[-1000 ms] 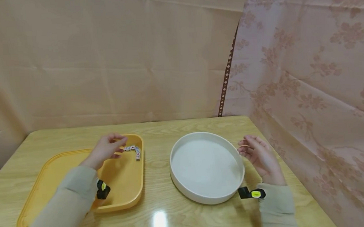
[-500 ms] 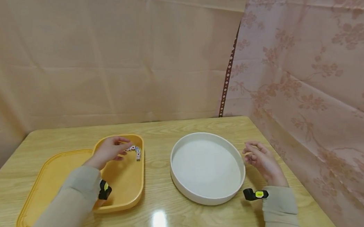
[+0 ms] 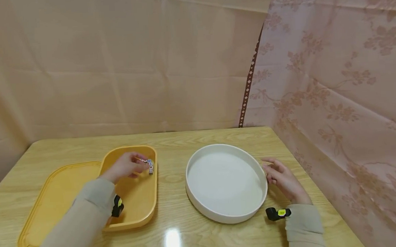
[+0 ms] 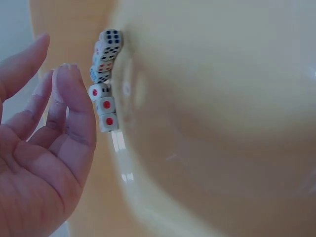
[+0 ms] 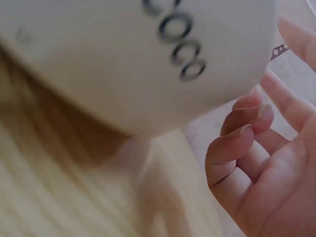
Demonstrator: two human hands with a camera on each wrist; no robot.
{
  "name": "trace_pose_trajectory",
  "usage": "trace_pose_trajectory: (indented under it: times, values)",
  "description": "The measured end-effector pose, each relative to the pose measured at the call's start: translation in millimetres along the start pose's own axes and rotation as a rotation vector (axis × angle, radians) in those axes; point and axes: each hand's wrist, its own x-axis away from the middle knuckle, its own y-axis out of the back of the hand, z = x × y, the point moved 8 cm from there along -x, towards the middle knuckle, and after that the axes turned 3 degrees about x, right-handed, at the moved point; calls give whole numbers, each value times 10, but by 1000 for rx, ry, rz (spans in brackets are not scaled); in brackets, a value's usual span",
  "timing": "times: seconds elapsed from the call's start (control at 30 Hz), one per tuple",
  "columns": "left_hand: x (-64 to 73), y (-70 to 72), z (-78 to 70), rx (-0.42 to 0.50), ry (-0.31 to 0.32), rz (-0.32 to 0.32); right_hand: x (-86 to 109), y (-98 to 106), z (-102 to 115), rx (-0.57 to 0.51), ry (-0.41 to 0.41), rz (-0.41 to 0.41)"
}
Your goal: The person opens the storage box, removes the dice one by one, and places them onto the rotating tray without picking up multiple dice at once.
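Left hand (image 3: 127, 167) loose, grasping nothing, just beside white cube dice (image 3: 151, 168) hugging smooth yellow bin's (image 3: 156, 186) far-right corner. Right hand (image 3: 284, 178) loosely bent, gripping nothing, at round white tray's (image 3: 226, 182) rim; contact unclear. Wood-grain table (image 3: 171, 166) gap separates bin, tray.

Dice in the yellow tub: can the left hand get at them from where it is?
Most likely yes: the left hand is close beside the dice, its thumb and fingers seem to hold nothing, and the tub is open on top, with no obstacle showing.
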Motion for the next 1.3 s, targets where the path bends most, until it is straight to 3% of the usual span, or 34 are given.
trace_pose_trajectory:
  times: [0.37, 0.67, 1.3]
  values:
    - [-53, -83, 146, 20, -15, 4, -6, -100, -180, 153, -92, 105]
    - [-47, -169, 185, 13, -29, 3, -13, -195, -256, 96, -135, 179]
    - [-55, -188, 229, -49, -53, -25, -14, -226, -278, 114, -130, 212]
